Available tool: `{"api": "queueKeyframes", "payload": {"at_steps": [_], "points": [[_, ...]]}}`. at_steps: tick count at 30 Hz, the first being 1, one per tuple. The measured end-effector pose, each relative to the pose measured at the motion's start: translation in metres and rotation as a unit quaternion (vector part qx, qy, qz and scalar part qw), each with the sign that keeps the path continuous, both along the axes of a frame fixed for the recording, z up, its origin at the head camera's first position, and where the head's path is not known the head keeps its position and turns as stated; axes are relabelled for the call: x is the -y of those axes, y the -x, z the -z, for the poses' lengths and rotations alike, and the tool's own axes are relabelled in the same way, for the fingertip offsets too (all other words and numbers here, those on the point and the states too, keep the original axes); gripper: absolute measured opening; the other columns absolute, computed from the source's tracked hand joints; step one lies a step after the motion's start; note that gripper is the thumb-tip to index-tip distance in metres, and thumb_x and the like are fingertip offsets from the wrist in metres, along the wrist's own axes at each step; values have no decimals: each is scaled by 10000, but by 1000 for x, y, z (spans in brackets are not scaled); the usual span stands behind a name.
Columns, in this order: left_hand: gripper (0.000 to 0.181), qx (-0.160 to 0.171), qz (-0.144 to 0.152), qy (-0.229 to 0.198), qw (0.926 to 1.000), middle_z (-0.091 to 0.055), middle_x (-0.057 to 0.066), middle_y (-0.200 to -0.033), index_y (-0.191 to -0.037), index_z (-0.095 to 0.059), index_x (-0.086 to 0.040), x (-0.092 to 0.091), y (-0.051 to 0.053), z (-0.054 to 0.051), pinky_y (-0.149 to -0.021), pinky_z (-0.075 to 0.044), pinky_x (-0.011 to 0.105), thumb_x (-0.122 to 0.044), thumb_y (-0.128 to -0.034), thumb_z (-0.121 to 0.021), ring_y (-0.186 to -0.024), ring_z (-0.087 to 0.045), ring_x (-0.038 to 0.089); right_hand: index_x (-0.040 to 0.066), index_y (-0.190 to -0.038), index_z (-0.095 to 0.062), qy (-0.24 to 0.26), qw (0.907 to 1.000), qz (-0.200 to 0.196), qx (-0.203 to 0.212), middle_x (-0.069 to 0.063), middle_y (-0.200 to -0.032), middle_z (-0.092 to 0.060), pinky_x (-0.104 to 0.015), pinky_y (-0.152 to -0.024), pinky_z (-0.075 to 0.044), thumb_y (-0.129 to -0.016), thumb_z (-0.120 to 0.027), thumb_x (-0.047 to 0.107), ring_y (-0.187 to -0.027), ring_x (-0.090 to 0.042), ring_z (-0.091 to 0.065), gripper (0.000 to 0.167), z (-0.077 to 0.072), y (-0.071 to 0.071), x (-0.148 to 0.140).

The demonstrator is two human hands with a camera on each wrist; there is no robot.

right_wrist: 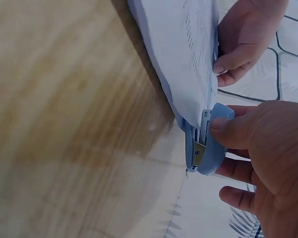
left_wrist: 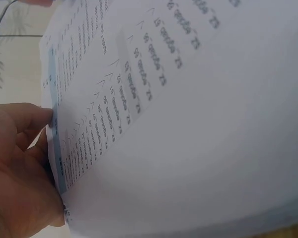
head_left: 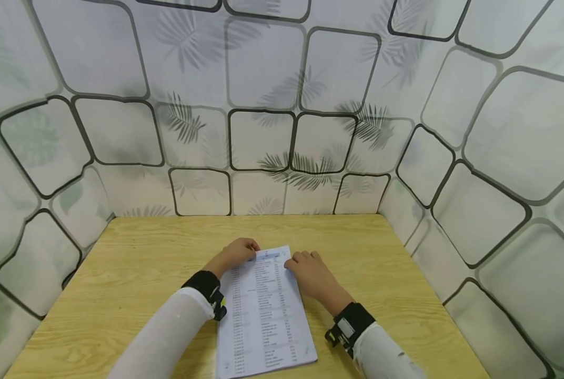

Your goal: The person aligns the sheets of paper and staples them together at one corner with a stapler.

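A stack of printed paper sheets [head_left: 268, 310] stands out against the wooden table, covered in columns of small text with a blue header band. My left hand [head_left: 236, 253] pinches its top edge near the left corner, thumb on the printed face in the left wrist view. At the top right corner my right hand [head_left: 312, 275] grips a small light-blue stapler [right_wrist: 217, 148], thumb on one arm. The paper's corner sits between the stapler's two arms in the right wrist view. From the head camera the stapler is hidden by the right hand.
The wooden table [head_left: 144, 263] extends on both sides of the sheets. Patterned curtains [head_left: 263, 137] with leaf prints and dark rounded outlines enclose its back and sides. Each wrist wears a black strap [head_left: 353, 323] with a small camera.
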State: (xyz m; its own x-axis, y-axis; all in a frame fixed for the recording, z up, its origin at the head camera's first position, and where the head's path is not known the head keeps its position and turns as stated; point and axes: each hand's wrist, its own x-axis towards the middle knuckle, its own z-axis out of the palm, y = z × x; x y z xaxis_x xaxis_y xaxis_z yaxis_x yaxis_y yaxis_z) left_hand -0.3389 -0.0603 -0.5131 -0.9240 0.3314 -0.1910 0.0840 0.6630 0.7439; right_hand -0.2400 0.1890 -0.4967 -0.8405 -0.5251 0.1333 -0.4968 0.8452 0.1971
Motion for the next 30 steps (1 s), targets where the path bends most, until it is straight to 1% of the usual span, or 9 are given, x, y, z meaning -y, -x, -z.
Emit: {"api": "queueKeyframes", "payload": {"at_steps": [3, 5, 7, 11, 15, 19, 22, 25, 30], "points": [[159, -19, 47, 11, 10000, -637, 33, -983, -1075, -707, -132, 0, -2, -1, -824, -415, 385, -138, -940, -624, -882, -572, 207, 244, -1290, -658, 22, 9999, 103, 135, 2, -1162, -617, -420, -902, -434, -1022, -616, 139, -997, -200, -537, 290, 0, 12, 3], [161, -23, 54, 23, 10000, -641, 28, -994, -1087, -710, -132, 0, -2, -1, -792, -438, 343, -144, -951, -625, -890, -573, 198, 249, -1298, -658, 41, 9998, 114, 179, -2, -1178, -616, -432, -919, -439, -1028, -605, 135, -1022, -207, -547, 299, -1, 20, 5], [166, -65, 73, 38, 9999, -648, 32, -1005, -1097, -713, -124, 1, -3, -3, -777, -442, 326, -141, -959, -624, -896, -575, 200, 253, -1305, -658, 90, 9997, 96, 206, -2, -1190, -618, -440, -926, -438, -1026, -605, 124, -1045, -215, -556, 312, -2, 28, 6], [164, -107, 106, 85, 9999, -653, 31, -1019, -1110, -718, -124, 1, -3, -3, -792, -445, 328, -139, -979, -620, -916, -576, 201, 268, -1316, -653, 118, 9995, 68, 281, 14, -1211, -615, -434, -932, -426, -1037, -593, 131, -1081, -214, -554, 317, -3, 42, 7], [160, -105, 176, 108, 9997, -654, 23, -1020, -1114, -722, -135, 2, -4, -2, -814, -451, 342, -144, -991, -620, -927, -580, 198, 276, -1297, -662, 196, 9993, 51, 328, 24, -1213, -621, -444, -936, -427, -1050, -574, 141, -1099, -217, -567, 295, -3, 53, 7], [150, -131, 212, 136, 9996, -656, 16, -1026, -1105, -724, -146, 2, -5, -1, -822, -455, 346, -148, -993, -625, -933, -583, 195, 269, -1269, -675, 396, 9985, 45, 370, 24, -1215, -631, -479, -968, -438, -1056, -548, 124, -1127, -231, -585, 288, -2, 61, 7], [148, -188, 255, 186, 9993, -662, 11, -1034, -1098, -726, -152, 2, -6, 0, -836, -455, 354, -149, -992, -623, -937, -584, 194, 263, -1271, -675, 433, 9981, 26, 428, 22, -1231, -634, -495, -992, -444, -1055, -540, 112, -1151, -233, -590, 296, -1, 65, 7], [146, -251, 313, 250, 9989, -667, 4, -1033, -1091, -729, -158, 1, -6, 0, -854, -451, 364, -154, -993, -621, -936, -586, 192, 255, -1277, -673, 386, 9979, 13, 520, 20, -1248, -634, -498, -1011, -449, -1054, -544, 108, -1176, -231, -590, 296, -1, 66, 8], [141, -364, 358, 413, 9978, -669, -5, -1019, -1087, -725, -161, 2, -5, 0, -888, -446, 395, -160, -996, -617, -934, -585, 189, 234, -1261, -680, 490, 9966, -16, 656, 13, -1241, -645, -503, -1028, -451, -1051, -548, 97, -1187, -236, -598, 283, -2, 66, 9]]}}
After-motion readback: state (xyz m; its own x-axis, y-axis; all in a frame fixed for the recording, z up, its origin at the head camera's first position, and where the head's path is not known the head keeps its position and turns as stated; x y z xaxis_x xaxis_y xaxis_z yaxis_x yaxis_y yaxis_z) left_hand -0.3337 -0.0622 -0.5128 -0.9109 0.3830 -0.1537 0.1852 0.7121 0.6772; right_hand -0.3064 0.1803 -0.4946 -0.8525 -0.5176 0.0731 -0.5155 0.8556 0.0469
